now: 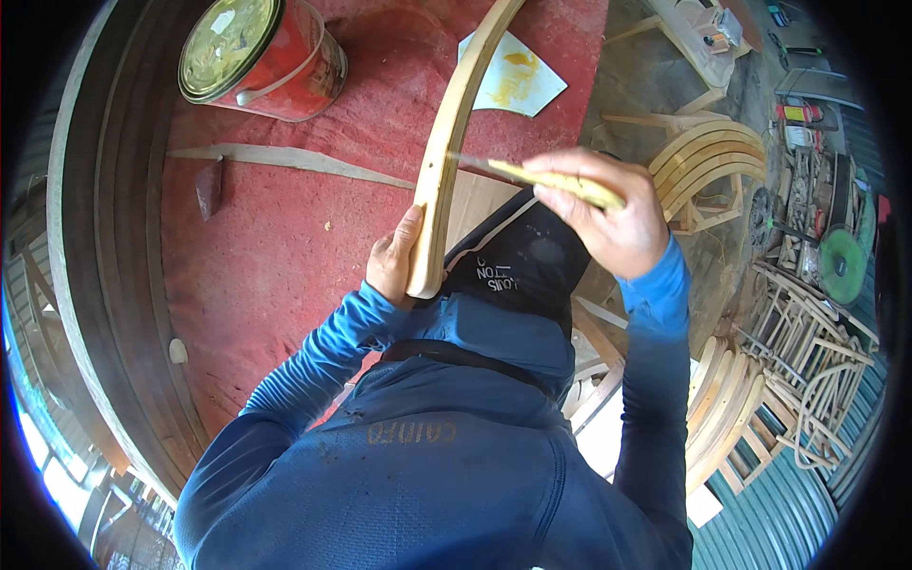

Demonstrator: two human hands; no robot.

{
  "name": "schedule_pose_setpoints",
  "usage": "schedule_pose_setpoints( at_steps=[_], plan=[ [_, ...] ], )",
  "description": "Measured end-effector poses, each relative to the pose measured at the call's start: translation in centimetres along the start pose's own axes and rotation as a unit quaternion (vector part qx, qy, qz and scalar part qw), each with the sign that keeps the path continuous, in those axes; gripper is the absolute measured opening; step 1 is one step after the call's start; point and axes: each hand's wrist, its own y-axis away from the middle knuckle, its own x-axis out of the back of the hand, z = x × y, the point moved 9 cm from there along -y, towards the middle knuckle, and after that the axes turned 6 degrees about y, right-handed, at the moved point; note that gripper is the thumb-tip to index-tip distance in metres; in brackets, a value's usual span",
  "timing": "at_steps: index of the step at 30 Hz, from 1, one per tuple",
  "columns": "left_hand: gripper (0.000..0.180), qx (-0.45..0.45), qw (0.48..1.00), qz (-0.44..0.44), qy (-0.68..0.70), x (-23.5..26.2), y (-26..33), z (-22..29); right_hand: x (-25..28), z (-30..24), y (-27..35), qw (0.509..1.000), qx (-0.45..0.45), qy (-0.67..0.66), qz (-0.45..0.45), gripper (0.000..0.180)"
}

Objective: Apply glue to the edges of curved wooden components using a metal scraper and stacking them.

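Note:
A long curved wooden piece (445,142) runs from my lap up and away, with a small dark hole in its face. My left hand (392,258) is wrapped round its near end, thumb on top. In my right hand (608,204), to the right of the wood, is a putty knife (570,183) with a yellow handle. Its thin blade is blurred and points left at the wood; I cannot tell whether it touches. Beyond the wood lies a white tile-like plate (541,90) with a yellow-brown paste smeared on it.
A red bucket (304,81) with a smeared lid stands on the red-covered surface (275,275) at far left. Dark curved boards (104,237) bound the left side. Curved wooden parts (708,157) are stacked at right, and more wooden frames (807,370) pile beyond them.

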Motion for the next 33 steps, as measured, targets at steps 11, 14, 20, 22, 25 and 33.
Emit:
schedule_pose_setpoints(
  at_steps=[11, 14, 20, 22, 25, 33],
  plan=[
    [0.060, -0.068, 0.996, -0.043, -0.035, 0.1, -0.7, -0.2, -0.5, -3.2, 0.3, 0.993, 0.030, -0.030, -0.109, 0.017],
    [0.060, -0.051, 0.998, -0.039, -0.013, -0.2, -0.4, 0.0, 0.3, -1.4, 0.1, 0.999, -0.006, -0.031, -0.022, 0.019],
    [0.056, 0.024, 0.998, -0.011, 0.057, 0.1, 0.3, 0.3, -1.3, -1.1, 1.4, 0.996, 0.003, -0.053, -0.066, 0.018],
    [0.054, 0.056, 0.996, -0.037, 0.066, 0.2, -0.2, -0.5, -0.7, -0.4, 0.9, 0.999, 0.006, -0.052, -0.012, 0.018],
    [0.054, 0.050, 0.998, -0.015, 0.044, 0.4, -0.3, -0.5, -0.3, 1.0, -0.9, 1.000, -0.017, 0.011, 0.023, 0.018],
    [0.054, 0.080, 0.994, -0.028, 0.074, 0.8, -0.7, -1.2, -2.1, -1.4, -0.2, 0.991, 0.010, -0.075, -0.106, 0.017]
  ],
)
